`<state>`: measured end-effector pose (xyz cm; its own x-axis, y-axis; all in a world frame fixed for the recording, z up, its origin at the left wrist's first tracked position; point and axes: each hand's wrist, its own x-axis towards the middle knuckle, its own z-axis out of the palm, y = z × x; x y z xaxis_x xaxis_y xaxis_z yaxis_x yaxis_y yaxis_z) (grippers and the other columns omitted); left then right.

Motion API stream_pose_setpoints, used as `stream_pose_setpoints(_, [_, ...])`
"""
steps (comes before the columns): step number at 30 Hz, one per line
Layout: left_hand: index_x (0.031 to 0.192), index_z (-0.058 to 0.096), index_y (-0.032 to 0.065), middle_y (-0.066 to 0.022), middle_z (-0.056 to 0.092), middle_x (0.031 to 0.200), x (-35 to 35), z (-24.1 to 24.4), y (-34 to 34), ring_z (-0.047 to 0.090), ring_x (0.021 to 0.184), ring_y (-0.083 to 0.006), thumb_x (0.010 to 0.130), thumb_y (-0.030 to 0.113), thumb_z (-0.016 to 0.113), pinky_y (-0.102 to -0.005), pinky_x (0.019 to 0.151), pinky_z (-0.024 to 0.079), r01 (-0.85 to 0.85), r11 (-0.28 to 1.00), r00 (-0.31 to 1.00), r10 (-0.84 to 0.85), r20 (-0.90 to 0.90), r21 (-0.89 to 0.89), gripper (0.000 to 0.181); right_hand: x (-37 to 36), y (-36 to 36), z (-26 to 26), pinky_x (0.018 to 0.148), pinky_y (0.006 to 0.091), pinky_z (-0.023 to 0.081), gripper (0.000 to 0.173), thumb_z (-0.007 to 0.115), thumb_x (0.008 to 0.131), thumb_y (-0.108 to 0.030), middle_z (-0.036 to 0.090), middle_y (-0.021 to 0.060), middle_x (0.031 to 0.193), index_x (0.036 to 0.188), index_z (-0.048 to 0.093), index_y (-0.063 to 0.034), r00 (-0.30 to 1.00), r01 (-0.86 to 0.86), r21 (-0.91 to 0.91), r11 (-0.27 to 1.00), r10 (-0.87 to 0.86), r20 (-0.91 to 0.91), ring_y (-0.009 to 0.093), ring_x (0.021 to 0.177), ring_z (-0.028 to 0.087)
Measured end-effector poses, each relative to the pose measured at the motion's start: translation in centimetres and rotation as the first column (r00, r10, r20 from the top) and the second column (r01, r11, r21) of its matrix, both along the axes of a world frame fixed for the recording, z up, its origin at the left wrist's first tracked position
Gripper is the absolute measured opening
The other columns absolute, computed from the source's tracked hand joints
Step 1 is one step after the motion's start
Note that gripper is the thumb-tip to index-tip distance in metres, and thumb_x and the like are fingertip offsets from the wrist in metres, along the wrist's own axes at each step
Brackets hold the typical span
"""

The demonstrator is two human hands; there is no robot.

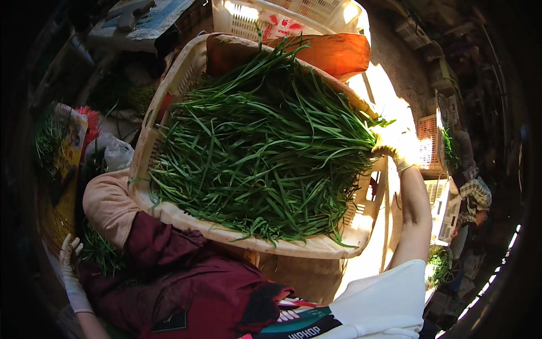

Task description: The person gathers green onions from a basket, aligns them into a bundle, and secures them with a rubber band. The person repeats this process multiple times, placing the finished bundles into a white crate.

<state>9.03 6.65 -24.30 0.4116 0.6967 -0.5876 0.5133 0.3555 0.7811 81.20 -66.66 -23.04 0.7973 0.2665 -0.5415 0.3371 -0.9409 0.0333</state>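
Note:
A large cream plastic crate in front of me is heaped with long green leafy stalks, which look like garlic chives. At the crate's right side my right hand, in a pale work glove, is closed around the end of a bunch of these stalks; their leaves fan leftwards over the heap. Strong sunlight washes out part of that glove. My left hand, gloved too, is low at the far left, away from the crate, fingers apart and holding nothing. It is beside a yellow printed surface.
An orange sheet-like thing lies against the crate's back rim, before another white crate. A clear plastic bag is at the left. Rightwards stand an orange-lit crate and a white crate, near a person in a checked shirt.

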Motion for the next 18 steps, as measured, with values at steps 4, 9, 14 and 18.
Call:
stream_pose_setpoints(4, [0.143, 0.037, 0.0127, -0.0116, 0.057, 0.127, -0.4, -0.6, -0.5, 0.06, 0.105, -0.0188, 0.087, 0.042, 0.065, -0.0312, 0.088, 0.044, 0.044, 0.998, 0.999, -0.045, -0.03, -0.038, 0.069, -1.5, -0.1, 0.1, 0.089, 0.0309, 0.047, 0.071, 0.073, 0.065, -0.006, 0.061, 0.0111, 0.114, 0.131, 0.046, -0.0038, 0.985, 0.037, 0.063, 0.997, -0.026, -0.171, 0.022, 0.102, 0.058])
stream_pose_setpoints(9, [0.143, 0.038, 0.0137, -0.0099, 0.056, 0.128, 0.6, -0.3, -0.4, 0.056, 0.108, -0.0177, 0.085, 0.045, 0.066, -0.0339, 0.09, 0.042, 0.047, 0.999, 0.999, -0.047, 0.006, -0.019, 0.071, -2.5, 0.1, 0.7, 0.089, 0.0306, 0.047, 0.073, 0.074, 0.064, -0.005, 0.061, 0.0108, 0.113, 0.131, 0.045, -0.0031, 0.951, 0.069, 0.049, 0.996, -0.05, -0.305, 0.021, 0.102, 0.057])
stream_pose_setpoints(14, [0.142, 0.039, 0.0124, -0.0109, 0.056, 0.128, 1.1, 0.4, 0.1, 0.057, 0.108, -0.0177, 0.086, 0.043, 0.066, -0.0306, 0.091, 0.043, 0.049, 0.999, 0.994, -0.049, 0.094, 0.012, 0.069, -3.0, 0.4, 1.0, 0.089, 0.0303, 0.046, 0.076, 0.075, 0.063, -0.004, 0.062, 0.0106, 0.113, 0.132, 0.044, -0.0023, 0.94, 0.065, 0.035, 0.997, -0.05, -0.337, 0.021, 0.102, 0.057])
stream_pose_setpoints(18, [0.141, 0.039, 0.008, -0.0135, 0.055, 0.128, 2.7, 1.0, 0.2, 0.058, 0.106, -0.0185, 0.087, 0.035, 0.067, -0.0301, 0.092, 0.045, 0.012, 0.999, 0.979, -0.019, 0.204, 0.033, 0.067, -3.6, 1.2, -0.4, 0.089, 0.0301, 0.046, 0.078, 0.077, 0.062, -0.003, 0.062, 0.0104, 0.112, 0.132, 0.043, -0.0017, 0.97, 0.028, 0.081, 0.996, -0.007, -0.241, 0.02, 0.102, 0.057])
